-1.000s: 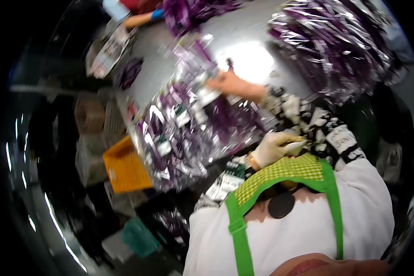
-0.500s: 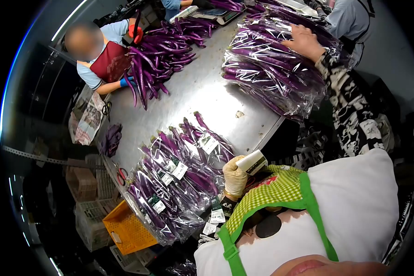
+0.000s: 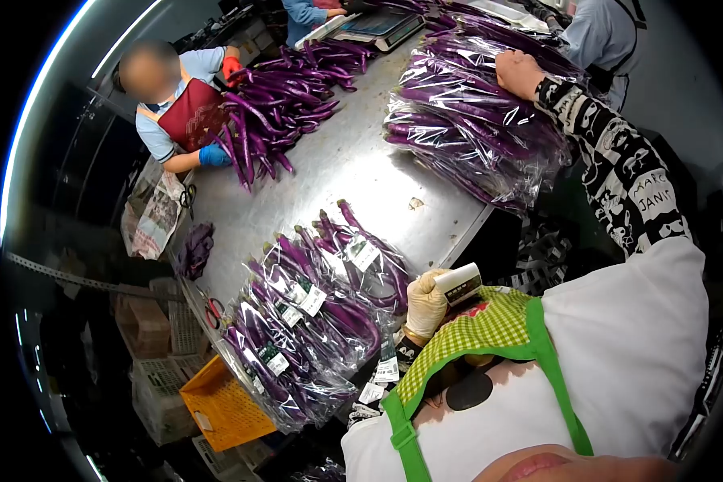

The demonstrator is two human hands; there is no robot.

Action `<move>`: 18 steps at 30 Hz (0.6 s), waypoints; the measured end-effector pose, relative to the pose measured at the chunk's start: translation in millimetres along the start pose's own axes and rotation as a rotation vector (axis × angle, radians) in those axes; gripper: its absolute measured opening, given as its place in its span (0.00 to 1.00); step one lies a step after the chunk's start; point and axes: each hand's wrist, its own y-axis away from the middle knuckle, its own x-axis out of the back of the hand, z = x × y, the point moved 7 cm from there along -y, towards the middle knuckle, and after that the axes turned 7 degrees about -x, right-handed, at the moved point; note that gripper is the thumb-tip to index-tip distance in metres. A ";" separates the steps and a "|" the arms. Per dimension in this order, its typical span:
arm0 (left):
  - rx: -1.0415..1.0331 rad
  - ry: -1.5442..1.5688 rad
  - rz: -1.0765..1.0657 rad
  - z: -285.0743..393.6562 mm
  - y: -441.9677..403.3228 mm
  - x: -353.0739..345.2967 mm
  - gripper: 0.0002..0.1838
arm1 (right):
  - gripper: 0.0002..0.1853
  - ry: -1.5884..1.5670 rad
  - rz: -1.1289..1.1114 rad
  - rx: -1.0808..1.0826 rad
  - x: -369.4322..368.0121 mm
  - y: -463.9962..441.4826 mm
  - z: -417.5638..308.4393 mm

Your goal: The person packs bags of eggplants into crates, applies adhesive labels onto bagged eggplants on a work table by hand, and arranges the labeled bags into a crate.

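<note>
My right hand (image 3: 519,74), bare with a black-and-white patterned sleeve, is closed at the top of a pile of clear plastic bags of eggplants (image 3: 466,100). Its fingers are curled into the plastic of a bag of eggplants. My left hand (image 3: 426,305), in a pale glove, grips a white roll of labels (image 3: 459,283) with dark print, close to my green checked apron (image 3: 466,341). Beside it lies a row of bagged eggplants (image 3: 305,321), several with white-and-green labels (image 3: 312,300). More labels (image 3: 387,369) hang below my left wrist.
Across the metal table (image 3: 361,173), a person in a red apron (image 3: 194,112) handles loose eggplants (image 3: 273,112). A scale (image 3: 381,28) stands at the far end, with other people near it. Red-handled scissors (image 3: 214,313) lie at the left edge, above a yellow crate (image 3: 225,406).
My right hand has gone from spread fingers to a closed grip on the bag, shifting slightly left. My left hand has moved a little right with the roll. The co-worker's red-gloved hand has lowered.
</note>
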 end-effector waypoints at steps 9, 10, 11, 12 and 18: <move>0.027 0.018 0.144 9.2 -1.8 -8.4 0.16 | 0.12 -0.004 0.321 -0.045 53.8 -60.1 22.5; -0.050 -0.094 0.151 4.9 -3.2 -1.0 0.14 | 0.13 -0.091 0.376 -0.177 66.1 -67.5 25.0; -0.044 -0.126 0.102 0.1 -1.6 5.9 0.13 | 0.13 -0.127 0.404 -0.165 91.3 -59.6 12.6; -0.034 -0.155 0.055 -2.2 0.4 8.5 0.13 | 0.14 -0.144 0.415 -0.097 116.6 -47.5 -2.3; -0.032 -0.257 0.078 26.8 1.7 -20.6 0.10 | 0.15 -0.332 0.303 0.275 189.0 59.5 -109.2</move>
